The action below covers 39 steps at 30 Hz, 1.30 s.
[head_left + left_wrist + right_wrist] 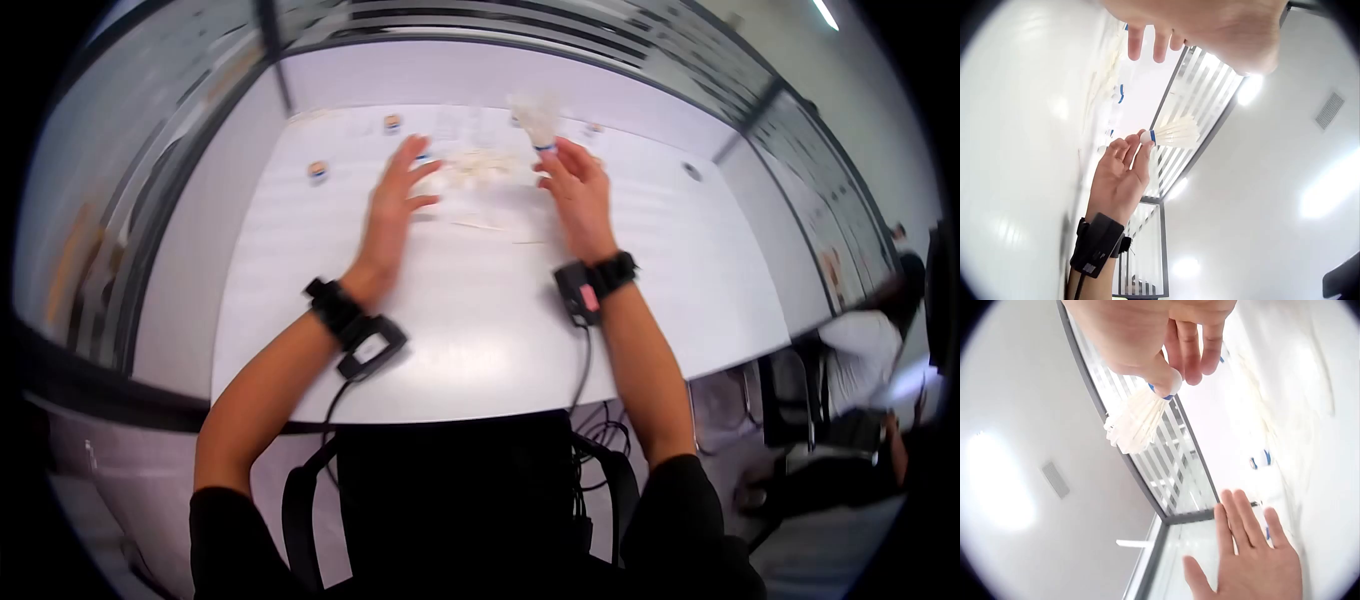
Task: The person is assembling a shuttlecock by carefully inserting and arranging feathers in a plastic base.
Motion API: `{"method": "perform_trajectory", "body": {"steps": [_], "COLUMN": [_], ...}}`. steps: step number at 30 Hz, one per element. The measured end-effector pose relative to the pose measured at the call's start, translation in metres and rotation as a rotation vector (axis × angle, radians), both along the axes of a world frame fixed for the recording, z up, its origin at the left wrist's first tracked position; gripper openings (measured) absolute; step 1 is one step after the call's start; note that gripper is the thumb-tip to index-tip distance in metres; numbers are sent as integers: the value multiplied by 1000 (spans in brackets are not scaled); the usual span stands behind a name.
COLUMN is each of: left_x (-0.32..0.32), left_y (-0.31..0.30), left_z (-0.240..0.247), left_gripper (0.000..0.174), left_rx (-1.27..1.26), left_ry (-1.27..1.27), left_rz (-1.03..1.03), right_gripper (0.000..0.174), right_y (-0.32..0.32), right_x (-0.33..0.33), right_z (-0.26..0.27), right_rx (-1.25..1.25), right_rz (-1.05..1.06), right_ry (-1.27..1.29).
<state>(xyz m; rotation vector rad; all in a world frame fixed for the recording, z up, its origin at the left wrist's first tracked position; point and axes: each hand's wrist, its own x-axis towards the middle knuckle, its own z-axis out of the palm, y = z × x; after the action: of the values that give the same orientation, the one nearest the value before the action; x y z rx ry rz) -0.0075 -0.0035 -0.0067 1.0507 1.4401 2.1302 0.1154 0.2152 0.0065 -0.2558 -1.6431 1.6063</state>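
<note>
My right hand [582, 200] pinches a white feather shuttlecock [1137, 422] by its rounded base, thumb and fingertips at the blue band. In the head view the skirt of feathers points up and away from me. Held out over the table at the left, my left hand [388, 210] has its fingers spread with nothing in them. Between and beyond the hands lies a blurred heap of pale feathers [482, 166] on the white table [470, 340]. A loose feather [478, 224] rests nearer to me.
Small capped pieces with blue bands stand at the left, one near the side panel [317, 171] and one farther back [392, 123]. A small dark object [692, 171] lies at the right. Low partitions enclose the table's back and sides. People sit off to the right.
</note>
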Motion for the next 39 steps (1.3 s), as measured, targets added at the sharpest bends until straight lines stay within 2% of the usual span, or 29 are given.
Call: {"method": "perform_trajectory", "body": {"steps": [1, 5, 7, 8, 11, 16, 20, 27, 29, 31, 32, 35, 37, 38, 39], "left_x": [-8, -8, -14, -15, -17, -19, -16, -19, -16, -17, -17, -20, -20, -21, -20], "left_y": [11, -3, -16, 0, 0, 1, -1, 1, 1, 4, 5, 6, 7, 7, 8], "left_z": [10, 0, -17, -8, -9, -11, -10, -12, -10, -10, -11, -16, -20, -20, -20], "left_gripper": [63, 69, 70, 70, 71, 71, 71, 69, 69, 67, 66, 61, 61, 61, 62], "left_rx": [-31, -104, -103, -108, -143, -129, -154, -184, -197, -195, -188, -147, -145, -151, -156], "left_ry": [-18, -25, -63, -33, -57, -57, -71, -86, -98, -100, -76, -41, -67, -79, -91], "left_rz": [-24, -34, -34, -37, -40, -73, -85, -90, -85, -84, -92, -91, -61, -32, -9], "right_gripper": [40, 40, 47, 48, 50, 45, 43, 37, 35, 35, 35, 34, 32, 33, 37], "right_y": [16, 43, 57, 78, 97, 75, 74, 128, 142, 147, 169, 200, 242, 253, 263], "right_x": [-4, 6, 16, 24, 24, 18, 18, 42, 69, 99, 116, 157, 173, 175, 186], "right_z": [4, -12, -28, -20, -44, -31, -32, -48, -42, -23, -30, -32, -63, -74, -81], "right_rx": [-74, -341, -409, -487, -637, -521, -477, -476, -387, -262, -216, -229, -91, 18, 452], "right_rz": [-41, -247, -306, -340, -331, -210, -213, -264, -161, 29, 145, -11, -262, -534, -946], "right_ry": [60, 272, 421, 467, 409, 201, 180, 174, -6, -195, -220, -250, -105, -104, -386]}}
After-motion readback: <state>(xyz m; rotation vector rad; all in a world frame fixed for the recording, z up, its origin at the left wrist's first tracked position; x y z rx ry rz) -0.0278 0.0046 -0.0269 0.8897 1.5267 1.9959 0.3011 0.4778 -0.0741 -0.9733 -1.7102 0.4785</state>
